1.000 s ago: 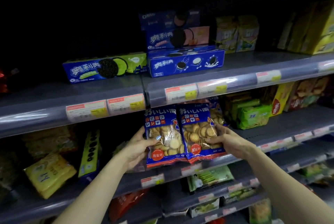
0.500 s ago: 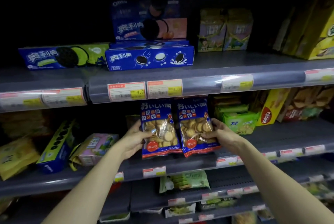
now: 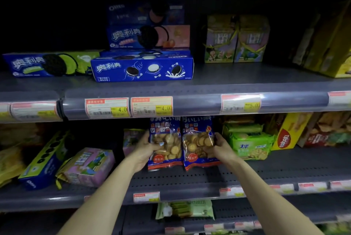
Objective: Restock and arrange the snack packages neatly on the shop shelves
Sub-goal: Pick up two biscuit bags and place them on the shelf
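Gripping two blue biscuit bags side by side, the person reaches both bare arms into the middle shelf (image 3: 266, 170). The left hand (image 3: 146, 149) wraps the outer edge of the left biscuit bag (image 3: 164, 144), thumb lying across its clear window, while the right hand (image 3: 221, 146) clasps the outer edge of the right biscuit bag (image 3: 197, 143) with fingers curled onto its front. Both bags stand upright, touching each other along their inner edges, their red bottom seams resting on the perforated shelf surface and their tops hidden behind the price rail (image 3: 190, 101) of the upper shelf. Just right of the right hand sits a stack of green cracker packs (image 3: 250, 145), and beyond it a yellow box (image 3: 290, 132) leans at a tilt. To the left of the left hand a pink and green wafer pack (image 3: 89, 166) lies tilted beside a blue and green cookie box (image 3: 45, 160). On the upper shelf, a blue Oreo box (image 3: 142, 69) lies flat with a pink-flavoured Oreo box (image 3: 150, 36) stacked above it, a green-flavoured Oreo box (image 3: 51, 64) to the left, and two cartoon-printed cartons (image 3: 237, 39) to the right. Below, a pale green packet (image 3: 186, 209) rests on the lower shelf.
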{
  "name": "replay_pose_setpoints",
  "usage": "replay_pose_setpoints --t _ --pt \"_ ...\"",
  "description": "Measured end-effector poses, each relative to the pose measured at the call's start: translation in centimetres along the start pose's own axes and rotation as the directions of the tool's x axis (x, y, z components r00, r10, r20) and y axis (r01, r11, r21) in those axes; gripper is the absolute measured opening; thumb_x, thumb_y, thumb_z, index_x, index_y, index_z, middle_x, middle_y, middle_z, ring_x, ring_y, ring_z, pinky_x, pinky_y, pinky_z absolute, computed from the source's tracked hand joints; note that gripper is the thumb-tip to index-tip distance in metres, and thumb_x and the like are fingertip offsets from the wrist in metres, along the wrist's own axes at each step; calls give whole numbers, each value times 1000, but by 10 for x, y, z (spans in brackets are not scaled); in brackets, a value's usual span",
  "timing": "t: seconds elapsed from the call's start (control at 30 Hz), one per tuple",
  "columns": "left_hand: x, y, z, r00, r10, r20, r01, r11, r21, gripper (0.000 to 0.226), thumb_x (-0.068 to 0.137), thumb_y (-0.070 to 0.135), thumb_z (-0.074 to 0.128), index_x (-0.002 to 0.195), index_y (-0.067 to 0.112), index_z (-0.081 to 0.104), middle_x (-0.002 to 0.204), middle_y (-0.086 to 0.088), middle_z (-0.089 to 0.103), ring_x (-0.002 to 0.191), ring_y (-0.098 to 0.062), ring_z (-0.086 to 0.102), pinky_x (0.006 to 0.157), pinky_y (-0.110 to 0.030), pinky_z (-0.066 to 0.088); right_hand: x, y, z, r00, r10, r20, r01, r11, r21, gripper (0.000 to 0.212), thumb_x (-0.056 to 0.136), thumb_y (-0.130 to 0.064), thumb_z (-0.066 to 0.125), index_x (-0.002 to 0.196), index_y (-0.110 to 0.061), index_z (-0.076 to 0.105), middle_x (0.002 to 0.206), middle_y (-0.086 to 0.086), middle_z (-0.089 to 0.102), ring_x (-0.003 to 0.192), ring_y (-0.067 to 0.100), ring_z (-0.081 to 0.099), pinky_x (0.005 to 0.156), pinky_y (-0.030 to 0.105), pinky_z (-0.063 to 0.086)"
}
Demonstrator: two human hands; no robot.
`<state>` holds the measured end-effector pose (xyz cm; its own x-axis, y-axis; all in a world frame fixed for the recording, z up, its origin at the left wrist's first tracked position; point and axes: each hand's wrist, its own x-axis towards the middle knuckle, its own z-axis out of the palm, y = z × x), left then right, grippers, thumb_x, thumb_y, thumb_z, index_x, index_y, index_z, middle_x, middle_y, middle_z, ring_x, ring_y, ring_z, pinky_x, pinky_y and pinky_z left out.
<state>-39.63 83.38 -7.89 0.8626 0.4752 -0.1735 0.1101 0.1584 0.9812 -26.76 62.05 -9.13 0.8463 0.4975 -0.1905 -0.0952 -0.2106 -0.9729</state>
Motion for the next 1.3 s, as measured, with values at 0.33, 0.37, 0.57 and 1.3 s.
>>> replay_pose_setpoints --t 0.33,0.37,0.57,1.3 --pt "19 -20 8 970 184 -156 -86 867 490 47 84 4 68 125 13 46 121 -5 61 115 -23 57 94 -33 45 14 12 20 976 -133 -175 81 957 -279 62 82 5 62 135 -3 32 125 12 54 121 29 51 95 31 41" --pt "19 -20 10 966 202 -162 -91 850 519 48 84 5 68 126 11 45 122 -6 60 115 -23 57 93 -30 43 14 13 22 966 -149 -210 83 952 -295 64 81 6 61 136 -3 31 129 15 53 122 31 50 98 34 40" --pt "24 -22 14 986 137 -98 -62 837 544 56 89 14 64 137 19 36 135 -3 55 126 -23 51 106 -45 41 7 17 29 941 -221 -258 103 909 -403 76 81 8 52 147 -7 17 134 26 40 124 43 41 101 45 37" --pt "31 -11 19 992 119 39 -118 781 614 52 94 14 58 141 22 38 138 0 50 129 -18 45 106 -34 38 8 26 27 910 -340 -238 153 808 -569 113 70 -29 82 152 -16 5 153 20 20 134 42 30 107 48 30"
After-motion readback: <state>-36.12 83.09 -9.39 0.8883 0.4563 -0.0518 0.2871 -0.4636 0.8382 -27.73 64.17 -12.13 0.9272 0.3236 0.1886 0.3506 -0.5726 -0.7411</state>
